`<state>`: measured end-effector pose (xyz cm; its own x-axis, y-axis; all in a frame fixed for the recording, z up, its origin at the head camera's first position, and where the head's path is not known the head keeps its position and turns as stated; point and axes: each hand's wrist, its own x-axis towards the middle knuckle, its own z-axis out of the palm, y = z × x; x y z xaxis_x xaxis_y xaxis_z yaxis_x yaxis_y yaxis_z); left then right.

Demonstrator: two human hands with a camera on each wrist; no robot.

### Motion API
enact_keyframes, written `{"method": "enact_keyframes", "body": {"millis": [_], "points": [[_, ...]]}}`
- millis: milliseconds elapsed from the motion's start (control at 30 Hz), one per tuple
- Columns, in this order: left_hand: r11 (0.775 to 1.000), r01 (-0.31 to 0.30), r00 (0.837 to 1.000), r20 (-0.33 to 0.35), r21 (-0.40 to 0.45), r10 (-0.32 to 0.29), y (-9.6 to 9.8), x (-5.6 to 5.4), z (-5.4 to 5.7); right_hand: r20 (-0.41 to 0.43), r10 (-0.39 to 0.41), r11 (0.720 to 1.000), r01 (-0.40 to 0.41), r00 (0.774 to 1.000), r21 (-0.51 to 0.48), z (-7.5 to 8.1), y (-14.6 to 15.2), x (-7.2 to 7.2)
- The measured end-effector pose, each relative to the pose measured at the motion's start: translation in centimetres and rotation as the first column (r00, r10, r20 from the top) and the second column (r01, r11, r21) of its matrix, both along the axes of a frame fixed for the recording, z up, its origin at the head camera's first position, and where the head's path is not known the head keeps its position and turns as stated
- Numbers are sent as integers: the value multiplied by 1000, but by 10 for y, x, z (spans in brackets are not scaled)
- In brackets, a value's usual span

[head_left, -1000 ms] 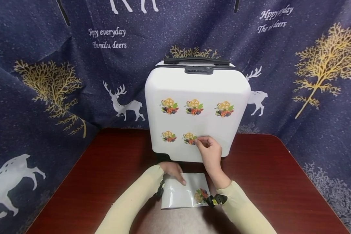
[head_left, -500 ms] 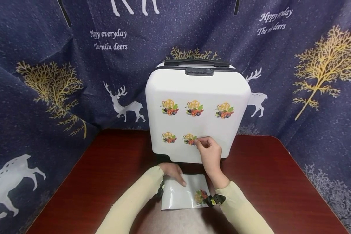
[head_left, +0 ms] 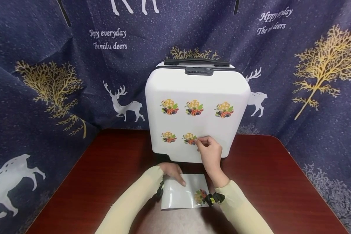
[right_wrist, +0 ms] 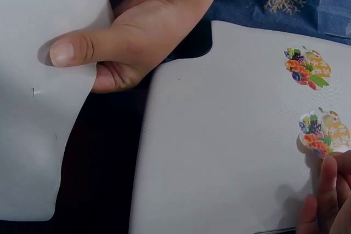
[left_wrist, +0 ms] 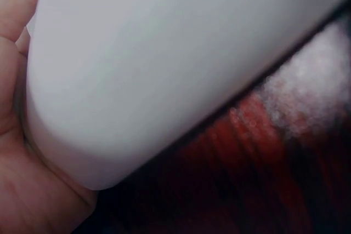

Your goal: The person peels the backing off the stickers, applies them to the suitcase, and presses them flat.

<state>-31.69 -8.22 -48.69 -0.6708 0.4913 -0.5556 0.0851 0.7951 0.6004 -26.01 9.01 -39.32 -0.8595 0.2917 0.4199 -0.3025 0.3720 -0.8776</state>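
A white hard-shell suitcase (head_left: 175, 84) stands upright on the table, with fruit-print stickers in two rows on its front. My right hand (head_left: 211, 152) pinches the right edge of the middle sticker (head_left: 188, 138) in the lower row. In the right wrist view, that sticker (right_wrist: 321, 124) shows a raised edge with a shadow beside it, and my fingertips (right_wrist: 328, 163) are right at its edge. My left hand (head_left: 172, 171) grips a glossy white sticker sheet (head_left: 178, 196), thumb on top and fingers behind. One fruit sticker (head_left: 200, 196) shows at the sheet's lower right.
A dark red table (head_left: 269, 182) carries the suitcase and lies under the sheet. Behind hangs a blue cloth (head_left: 134, 65) with deer and gold trees. The suitcase has a black handle (head_left: 196, 61) and a lock (head_left: 199, 71) on top.
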Motion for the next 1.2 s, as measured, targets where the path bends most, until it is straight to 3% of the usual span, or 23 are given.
{"method": "enact_keyframes", "body": {"millis": [400,1200], "points": [[1000,4,999,37,16,-5,-1,-5,-5,35,6,1000,-6,999,-3,0,2,-1],[1000,-10,1000,18,8,10,0,-1,-1,32,-9,999,8,999,52,-2,4,1]]}}
